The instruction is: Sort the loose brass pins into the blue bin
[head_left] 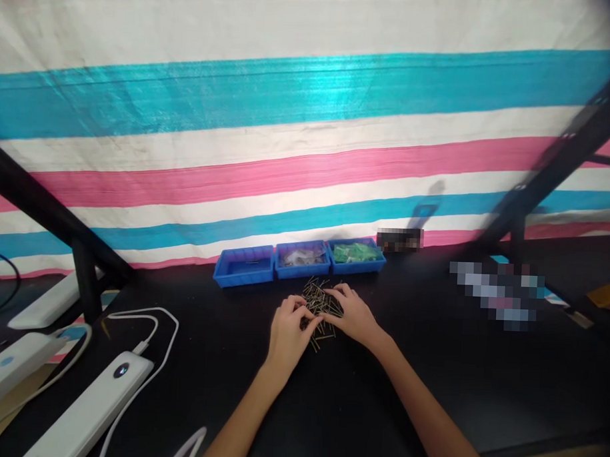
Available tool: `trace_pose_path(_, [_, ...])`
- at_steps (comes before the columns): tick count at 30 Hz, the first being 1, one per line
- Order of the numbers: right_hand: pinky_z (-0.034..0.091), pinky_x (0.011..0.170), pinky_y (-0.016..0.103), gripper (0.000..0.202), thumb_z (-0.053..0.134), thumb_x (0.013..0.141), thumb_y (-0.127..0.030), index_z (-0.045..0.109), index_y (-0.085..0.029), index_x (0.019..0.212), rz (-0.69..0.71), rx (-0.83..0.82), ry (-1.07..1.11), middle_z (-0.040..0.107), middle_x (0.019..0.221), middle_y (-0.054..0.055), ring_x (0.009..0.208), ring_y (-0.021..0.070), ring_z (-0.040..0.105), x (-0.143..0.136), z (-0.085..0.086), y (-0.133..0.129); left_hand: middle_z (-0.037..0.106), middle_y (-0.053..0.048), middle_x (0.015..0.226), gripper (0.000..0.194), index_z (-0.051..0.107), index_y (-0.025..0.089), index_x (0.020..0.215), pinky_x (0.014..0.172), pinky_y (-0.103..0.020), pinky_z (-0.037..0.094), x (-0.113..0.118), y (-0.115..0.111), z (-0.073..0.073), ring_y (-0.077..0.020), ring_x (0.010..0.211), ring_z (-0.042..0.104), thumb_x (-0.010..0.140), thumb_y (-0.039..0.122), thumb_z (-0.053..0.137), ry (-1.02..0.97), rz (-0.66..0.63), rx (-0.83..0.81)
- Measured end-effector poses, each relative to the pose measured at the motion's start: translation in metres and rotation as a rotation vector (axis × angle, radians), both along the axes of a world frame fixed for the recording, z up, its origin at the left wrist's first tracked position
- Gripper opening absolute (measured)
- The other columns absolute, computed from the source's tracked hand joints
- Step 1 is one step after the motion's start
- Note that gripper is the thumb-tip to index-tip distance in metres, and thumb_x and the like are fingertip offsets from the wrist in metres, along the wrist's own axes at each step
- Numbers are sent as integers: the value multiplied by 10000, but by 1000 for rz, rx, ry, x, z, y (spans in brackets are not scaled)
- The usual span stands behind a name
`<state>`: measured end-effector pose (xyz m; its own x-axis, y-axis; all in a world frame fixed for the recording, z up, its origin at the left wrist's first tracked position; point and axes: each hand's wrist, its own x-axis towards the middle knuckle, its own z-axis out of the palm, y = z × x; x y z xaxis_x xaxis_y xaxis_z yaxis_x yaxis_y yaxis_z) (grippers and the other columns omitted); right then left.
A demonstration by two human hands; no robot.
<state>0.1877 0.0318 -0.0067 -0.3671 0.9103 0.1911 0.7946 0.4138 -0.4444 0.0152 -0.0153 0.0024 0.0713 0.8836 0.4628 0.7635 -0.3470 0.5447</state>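
A loose heap of thin metal pins [327, 308] (brass-coloured in part, too small to be identified as screws or nails) is spread on the black table [204, 371], between the 2 hands and partly covered by them. The heap is bordered on its left by the left hand [289, 324], whose thumb and forefinger are drawn close together; whether a pin is pinched there cannot be told. The other side is bordered by the right hand [356, 317], whose thumb and forefinger are held well apart, and the 2 thumb tips are nearly brought together. Just beyond the hands, 3 blue trays are lined up side by side: the left tray [243, 278] is occupied by a small dark sliver [252, 262], the middle tray [303, 272] by clear bags [301, 257], and the right tray [358, 266] by green bags [355, 251]. Well to the left of the left hand, a white device [91, 408] with a round display [122, 370] is joined to a white cable [174, 324]. Beyond the trays, a striped sheet [290, 88] is hung.
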Motion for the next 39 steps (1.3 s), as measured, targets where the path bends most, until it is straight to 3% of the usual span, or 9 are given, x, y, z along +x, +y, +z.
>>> trace_pose_path(5, [413, 785, 293, 347, 567, 782, -385, 552, -251, 1102, -6, -13, 52, 534, 1047, 49, 944, 194, 520, -4, 2, 0, 568, -55, 911, 125, 610, 206, 819, 732, -354, 408, 7, -6, 1, -216, 865, 531, 806, 300, 529, 67, -69, -84])
trace_pose_path(9, [400, 665, 242, 269, 563, 780, -354, 570, -252, 1029, -55, -6, 112, 577, 934, 13, 839, 155, 542, -5, 5, 0, 565, -56, 943, 118, 596, 214, 885, 755, -361, 407, 8, -7, 0, -222, 883, 526, 801, 243, 517, 69, -85, -87])
trace_pose_path(16, [322, 514, 212, 248, 597, 731, -297, 580, -269, 976, -107, -52, 238, 614, 822, -41, 583, 94, 525, -5, 8, -1, 560, -38, 909, 127, 617, 210, 849, 742, -304, 435, 5, -2, -1, -180, 866, 551, 801, 201, 500, -169, -95, -120])
trace_pose_path(23, [363, 522, 209, 270, 604, 711, -278, 600, -260, 980, -158, -113, 421, 646, 836, -31, 529, 86, 520, -6, 8, 1, 581, -35, 848, 130, 630, 185, 845, 627, -257, 430, 3, 2, -1, -149, 733, 565, 792, 209, 514, -366, -53, -143])
trace_pose_path(29, [375, 533, 206, 179, 585, 714, -262, 650, -255, 881, -164, -101, 429, 663, 814, -33, 536, 88, 527, -6, 7, 1, 601, -36, 830, 141, 638, 176, 833, 595, -245, 428, 2, 3, -2, -146, 692, 561, 782, 244, 525, -469, -36, -207])
trace_pose_path(35, [379, 528, 202, 191, 610, 706, -280, 656, -257, 890, -167, -125, 460, 667, 786, -36, 533, 89, 532, -7, 10, 0, 599, -34, 838, 139, 622, 177, 860, 609, -251, 426, 5, 0, 2, -146, 704, 560, 780, 239, 527, -462, -49, -223])
trace_pose_path(39, [360, 516, 203, 115, 606, 719, -285, 678, -240, 796, -153, -107, 427, 657, 811, -24, 528, 83, 517, -9, 11, -1, 589, -34, 847, 142, 615, 181, 877, 631, -259, 428, 6, -1, 4, -148, 722, 554, 789, 227, 515, -441, -67, -205])
